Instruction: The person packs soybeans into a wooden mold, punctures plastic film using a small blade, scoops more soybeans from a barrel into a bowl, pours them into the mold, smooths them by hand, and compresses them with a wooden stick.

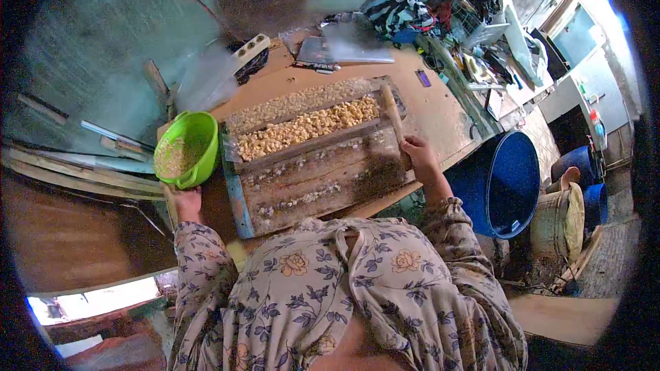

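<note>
My left hand [185, 203] grips the near rim of a green bowl [210, 154], tilted, with pale crumbly bits inside. To its right lies a wooden board [323, 175] with a blue-painted strip at its left edge. Golden-brown clumps [309, 127] fill a long channel across it, and a paler crumbly band [295, 102] runs behind them. My right hand [419, 154] is closed at the board's right edge, at the near end of a wooden stick [393, 111] that slants away across the corner.
A power strip [251, 51], plastic sheets and a purple lighter-like item [423, 78] lie on the table [426, 113]. Bags and clutter crowd the back right. A large blue barrel [512, 184] and a sack [558, 223] stand at right. Planks [89, 175] lie at left.
</note>
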Action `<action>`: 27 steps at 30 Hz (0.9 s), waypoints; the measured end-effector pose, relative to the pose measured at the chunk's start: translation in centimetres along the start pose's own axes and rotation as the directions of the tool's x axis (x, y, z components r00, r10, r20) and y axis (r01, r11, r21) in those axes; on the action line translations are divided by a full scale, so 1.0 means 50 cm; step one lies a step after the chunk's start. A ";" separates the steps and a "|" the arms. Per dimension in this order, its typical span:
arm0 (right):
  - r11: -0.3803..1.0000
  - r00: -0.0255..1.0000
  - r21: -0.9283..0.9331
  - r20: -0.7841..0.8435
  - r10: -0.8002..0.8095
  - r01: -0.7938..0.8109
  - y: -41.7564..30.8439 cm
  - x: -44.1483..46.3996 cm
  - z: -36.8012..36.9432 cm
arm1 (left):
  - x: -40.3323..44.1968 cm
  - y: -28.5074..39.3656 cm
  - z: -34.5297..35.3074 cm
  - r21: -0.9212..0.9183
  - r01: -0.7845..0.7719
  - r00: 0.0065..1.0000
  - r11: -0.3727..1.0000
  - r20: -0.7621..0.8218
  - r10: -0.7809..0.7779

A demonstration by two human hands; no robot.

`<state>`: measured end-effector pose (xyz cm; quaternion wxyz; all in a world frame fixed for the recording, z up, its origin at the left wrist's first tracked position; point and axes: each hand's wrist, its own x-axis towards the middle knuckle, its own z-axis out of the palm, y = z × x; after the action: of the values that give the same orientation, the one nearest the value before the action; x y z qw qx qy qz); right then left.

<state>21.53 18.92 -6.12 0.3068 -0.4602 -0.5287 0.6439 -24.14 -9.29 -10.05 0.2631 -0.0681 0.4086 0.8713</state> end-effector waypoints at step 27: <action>0.948 0.994 -0.302 -0.010 -0.107 0.099 0.033 0.046 -0.074 | 0.247 -0.095 -0.308 0.085 0.012 0.996 0.996 -0.090 -0.005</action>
<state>24.18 22.02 -8.41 0.2732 -0.4816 -0.6398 0.5330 -33.71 -13.33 -27.47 0.2508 -0.0975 0.4564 0.8481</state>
